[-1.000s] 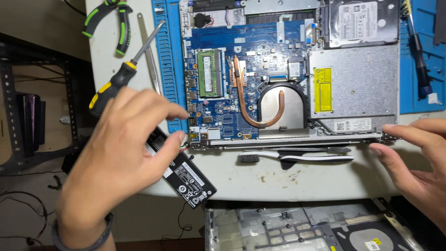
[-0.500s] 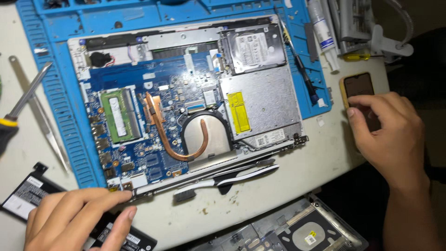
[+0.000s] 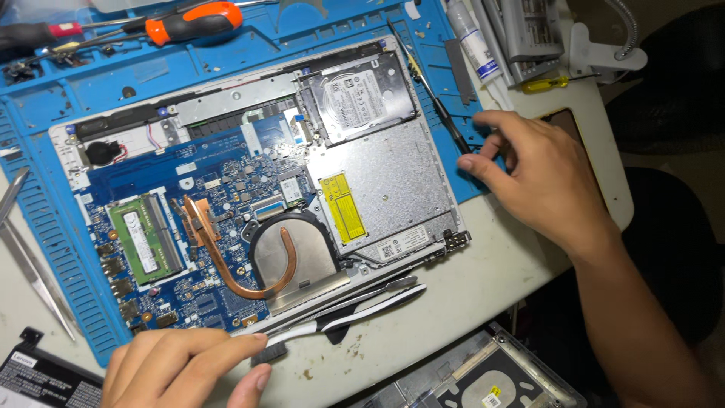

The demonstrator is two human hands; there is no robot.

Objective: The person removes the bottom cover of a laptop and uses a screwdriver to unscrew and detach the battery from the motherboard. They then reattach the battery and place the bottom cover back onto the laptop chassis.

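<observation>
An opened laptop [image 3: 393, 189] lies on a blue work mat [image 3: 68, 249], showing its blue board, green memory stick [image 3: 143, 242], copper heat pipe [image 3: 219, 257] and hard drive [image 3: 359, 98]. My left hand [image 3: 181, 366] rests on the white table at the laptop's front edge, fingertips on a small black piece beside a black-and-white strip [image 3: 355, 306]. My right hand [image 3: 536, 177] reaches over the mat's right edge. Its thumb and index finger sit apart on either side of the near end of a slim black screwdriver [image 3: 438, 106].
An orange-handled screwdriver [image 3: 192, 21] lies at the top of the mat, metal tweezers [image 3: 30, 279] at the left. A black battery [image 3: 45, 378] is at bottom left, the laptop's removed bottom cover [image 3: 483, 378] at bottom centre. A white tube [image 3: 472, 38], yellow screwdriver [image 3: 547, 83] and phone [image 3: 566, 121] sit at the right.
My right hand has left the phone and moved left to the black screwdriver on the mat. My left hand stays at the laptop's front edge. The view has shifted closer.
</observation>
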